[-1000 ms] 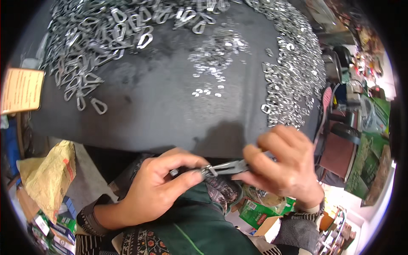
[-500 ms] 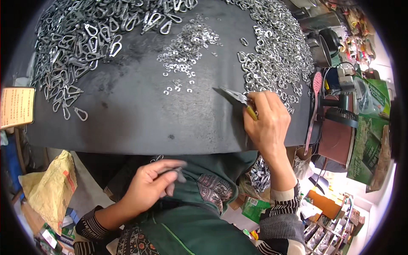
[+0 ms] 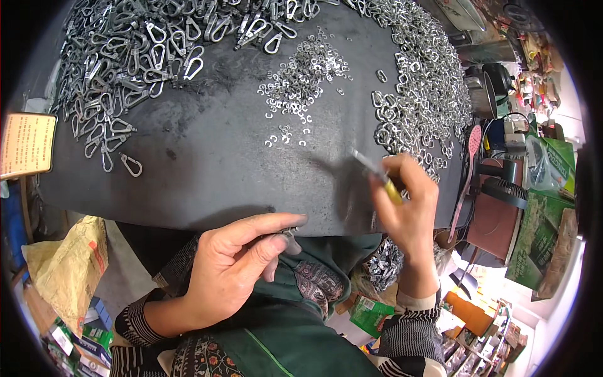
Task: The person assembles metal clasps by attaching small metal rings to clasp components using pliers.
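Observation:
My left hand (image 3: 229, 264) is at the table's near edge, thumb and index finger pinched on a small metal piece (image 3: 291, 231). Most of that piece is hidden by the fingertips, so its kind does not show. Blurred by motion, my right hand (image 3: 411, 210) grips pliers (image 3: 375, 168) with a yellow handle, jaws pointing up and left above the dark tabletop (image 3: 232, 163). Beyond the pliers lie small C-shaped metal rings (image 3: 304, 78) in a loose heap. Silver snap hooks (image 3: 138, 69) are piled at the far left, and oval metal links (image 3: 424, 88) at the far right.
A pink brush (image 3: 474, 141) and a small black fan (image 3: 502, 188) stand off the table's right side. At the left edge is a yellowish printed card (image 3: 28, 144). A crumpled yellow sack (image 3: 69, 264) lies below left. Shelves with packages (image 3: 483, 333) fill the lower right.
My left hand has risen from over my lap to the table edge, toward the right. My right hand with the pliers has shifted slightly right and nearer. The view has shifted a little.

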Available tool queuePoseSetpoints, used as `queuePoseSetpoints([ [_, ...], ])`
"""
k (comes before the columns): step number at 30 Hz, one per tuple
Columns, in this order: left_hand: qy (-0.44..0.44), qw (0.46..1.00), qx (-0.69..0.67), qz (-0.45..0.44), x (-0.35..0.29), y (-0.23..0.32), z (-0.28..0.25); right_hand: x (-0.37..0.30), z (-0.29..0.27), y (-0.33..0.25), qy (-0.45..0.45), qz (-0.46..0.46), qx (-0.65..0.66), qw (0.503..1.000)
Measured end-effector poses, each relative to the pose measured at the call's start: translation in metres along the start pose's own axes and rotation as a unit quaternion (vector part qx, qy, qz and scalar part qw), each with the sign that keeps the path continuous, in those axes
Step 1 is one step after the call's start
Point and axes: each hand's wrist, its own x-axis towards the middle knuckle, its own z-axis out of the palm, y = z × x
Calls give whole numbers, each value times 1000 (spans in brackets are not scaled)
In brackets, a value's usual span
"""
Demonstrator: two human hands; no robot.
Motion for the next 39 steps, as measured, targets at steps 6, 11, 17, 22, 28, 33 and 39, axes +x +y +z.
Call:
queuePoseSetpoints([
  [6, -21, 999, -30, -30, -2, 2, -3, 1, -2, -40, -279, 197, 494, 799],
  [11, -22, 997, -50, -56, -1, 5, -6, 5, 1, -39, -319, 182, 481, 796],
  [17, -68, 996, 6, -56, 0, 6, -13, 12, -1, -45, -352, 141, 437, 816],
  [22, -65, 994, -51, -75, -5, 2, -15, 25, -5, -50, -235, -29, 167, 957],
  [28, -84, 991, -40, -95, -9, -3, -18, 45, 1, -40, -70, -121, -194, 971],
  [33, -109, 989, -18, -101, -10, 0, -19, 49, 3, -47, -74, -142, -218, 963],
  [39, -107, 989, -4, -103, -12, 2, -22, 51, 4, -57, -93, -146, -242, 955],
])
